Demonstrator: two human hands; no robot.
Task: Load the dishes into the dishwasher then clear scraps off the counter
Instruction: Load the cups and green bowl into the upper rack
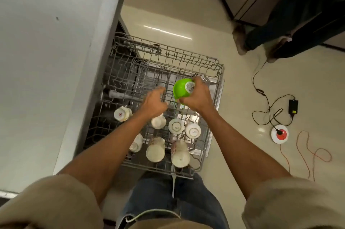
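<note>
Green bowl going upside down into the top rack

Loading is well along, by the look of it. The pulled-out rack (pixel 219 72) fills the middle of the frame, and its lower part already carries a cluster of pale cups and mugs (pixel 176 126), all turned mouth-down. Above them, right of centre, the right hand (pixel 196 96) grips a green bowl (pixel 182 89) that is tipped over so its base and a white sticker face the camera; the fingers and thumb curl round its rim and underside. The bowl hangs over the bare wire section of the rack, and I cannot tell whether it rests on the tines or just clears them.

The left hand (pixel 154 101) is just beside it, at centre frame, fingers loosely bent and reaching toward the wires, holding nothing I can make out. It may be steadying the rack or clearing a slot.

Risks from here, as I judge them: the bowl is light plastic, so if it lands between tines at a slant it could flip and collect water. Set too close to the nearest cups, it might knock one off its prong. The left fingers sit near where the bowl would come down and could be pinched against the wire.

A counter (pixel 46 60) fills the left of the frame. Cables (pixel 268 101) trail across the floor at right.
</note>
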